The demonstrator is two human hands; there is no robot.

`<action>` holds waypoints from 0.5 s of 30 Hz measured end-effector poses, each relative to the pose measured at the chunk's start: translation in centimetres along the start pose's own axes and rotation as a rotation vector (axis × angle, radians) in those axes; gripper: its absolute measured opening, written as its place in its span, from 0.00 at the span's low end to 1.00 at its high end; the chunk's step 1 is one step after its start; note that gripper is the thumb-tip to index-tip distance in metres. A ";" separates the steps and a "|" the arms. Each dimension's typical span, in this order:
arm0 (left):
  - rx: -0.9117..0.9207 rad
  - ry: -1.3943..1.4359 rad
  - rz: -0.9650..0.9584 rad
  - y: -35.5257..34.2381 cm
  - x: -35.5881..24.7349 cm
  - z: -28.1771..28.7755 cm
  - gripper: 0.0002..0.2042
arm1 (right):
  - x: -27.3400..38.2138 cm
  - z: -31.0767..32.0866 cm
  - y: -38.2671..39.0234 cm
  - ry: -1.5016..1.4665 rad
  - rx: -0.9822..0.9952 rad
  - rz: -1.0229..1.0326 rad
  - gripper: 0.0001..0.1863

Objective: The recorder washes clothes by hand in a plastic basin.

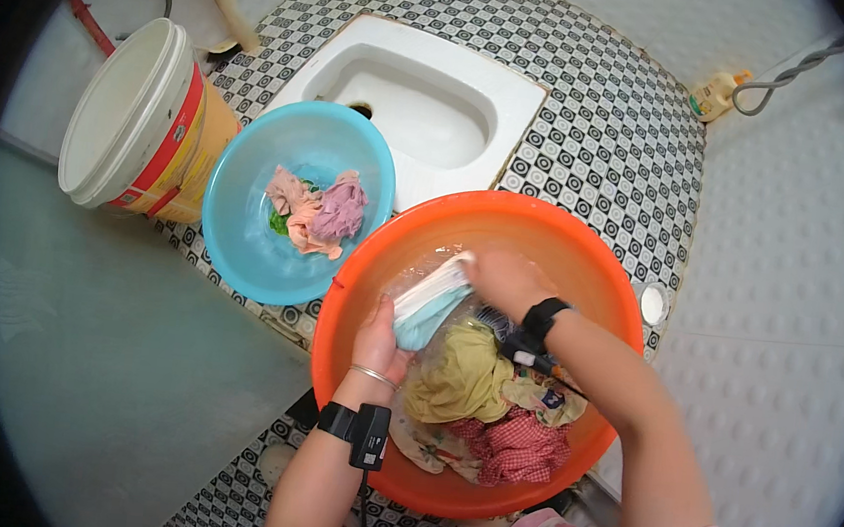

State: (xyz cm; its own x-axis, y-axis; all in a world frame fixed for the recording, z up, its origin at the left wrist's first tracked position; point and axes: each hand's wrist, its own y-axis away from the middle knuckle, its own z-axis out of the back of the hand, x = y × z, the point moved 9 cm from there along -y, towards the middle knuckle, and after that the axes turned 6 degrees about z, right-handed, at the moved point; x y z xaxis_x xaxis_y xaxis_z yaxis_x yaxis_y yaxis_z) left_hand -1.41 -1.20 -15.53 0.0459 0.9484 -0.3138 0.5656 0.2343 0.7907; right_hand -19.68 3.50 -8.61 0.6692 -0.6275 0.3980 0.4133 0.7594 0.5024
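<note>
A white and light-blue cloth (428, 309) stretches between my two hands above the water in a large orange basin (497, 210). My left hand (380, 342) grips its lower left end, fingers partly behind it. At the upper right end my right hand (509, 279) is closed on it, somewhat blurred by motion. Wet laundry lies below in the basin: a yellow-green garment (468, 373), a red checked cloth (518, 447), a patterned pale cloth (546, 397) and a dark striped piece partly hidden by my right wrist.
A blue basin (240, 162) with pink and mauve clothes (331, 210) stands at the left, beside a big white bucket (119, 112). Behind are a white squat toilet (518, 86) and a bottle (716, 97). A small white container (653, 304) sits near the right wall (794, 256).
</note>
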 end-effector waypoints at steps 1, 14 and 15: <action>-0.059 -0.029 -0.036 0.0 0.0 0.0 0.17 | -2.6 -0.2 -0.2 0.010 -0.006 -0.008 0.17; 0.329 0.292 0.183 -1.1 1.3 -1.0 0.18 | 11.8 -3.3 4.4 -0.537 -0.125 0.710 0.16; 0.327 0.295 0.183 -1.4 1.5 -0.6 0.18 | 11.9 -3.1 4.5 -0.538 -0.122 0.710 0.16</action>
State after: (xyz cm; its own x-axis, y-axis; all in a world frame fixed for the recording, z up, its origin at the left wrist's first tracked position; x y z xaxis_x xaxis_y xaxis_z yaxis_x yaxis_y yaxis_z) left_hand -2.60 0.01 -16.80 -0.0397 0.9991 0.0151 0.8018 0.0228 0.5971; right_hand -7.95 0.03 -4.00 0.4254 0.0242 0.9047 0.0957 0.9928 -0.0715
